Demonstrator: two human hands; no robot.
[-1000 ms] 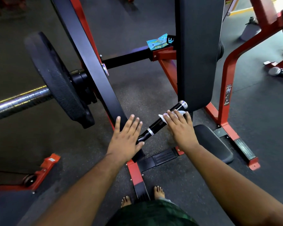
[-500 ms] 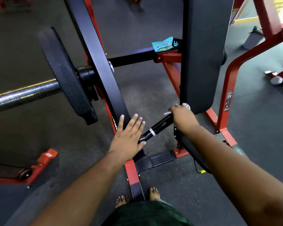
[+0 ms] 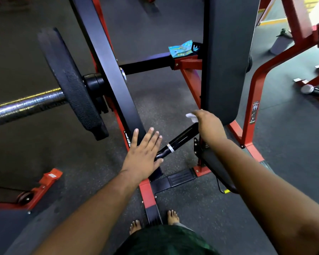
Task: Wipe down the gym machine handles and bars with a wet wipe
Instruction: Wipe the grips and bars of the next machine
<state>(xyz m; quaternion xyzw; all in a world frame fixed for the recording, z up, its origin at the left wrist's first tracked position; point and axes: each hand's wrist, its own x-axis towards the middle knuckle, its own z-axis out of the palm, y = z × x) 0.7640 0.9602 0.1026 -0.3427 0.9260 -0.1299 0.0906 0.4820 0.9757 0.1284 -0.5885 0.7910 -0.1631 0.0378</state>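
White wet wipe (image 3: 191,116); glossy black handle (image 3: 179,140) with a silver band; red frame (image 3: 250,100); black pad (image 3: 226,52); teal packet (image 3: 181,48), print perhaps yellow.

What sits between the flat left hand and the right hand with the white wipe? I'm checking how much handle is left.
In the head view, the glossy black handle with its silver ring spans left hand to right hand holding the white wipe.

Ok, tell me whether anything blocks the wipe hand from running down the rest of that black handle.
Only the left hand: it rests flat over the lower end of the black handle. The right hand, gripping the wipe, sits at the upper end; the stretch between shows bare.
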